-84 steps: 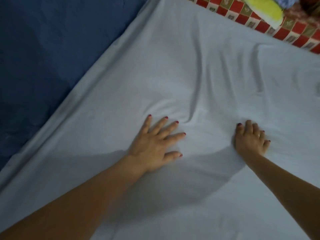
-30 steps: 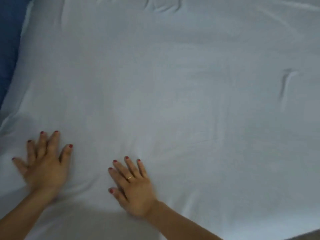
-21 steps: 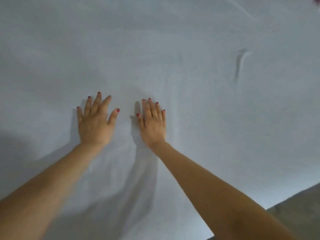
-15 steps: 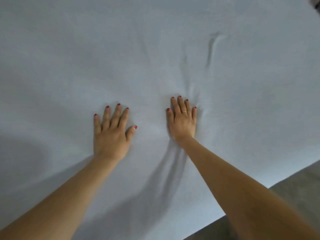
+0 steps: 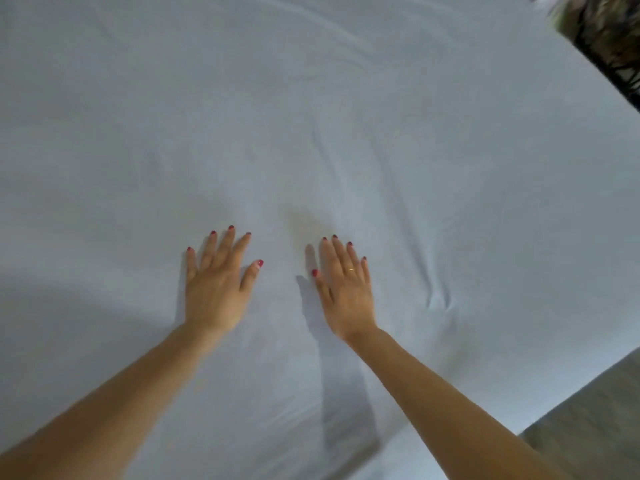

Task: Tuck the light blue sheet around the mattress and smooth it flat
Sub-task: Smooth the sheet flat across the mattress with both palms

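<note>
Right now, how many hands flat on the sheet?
2. Left hand lies palm-down at centre-left of the light blue sheet; right hand lies palm-down beside it, apart. None hidden.

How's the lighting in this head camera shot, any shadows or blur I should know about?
Head view: dim, even light on the light blue sheet; soft shadows fall just left of the left hand and right hand, with a broad one at lower left; the dark patterned object in the top right corner is blurred.
</note>
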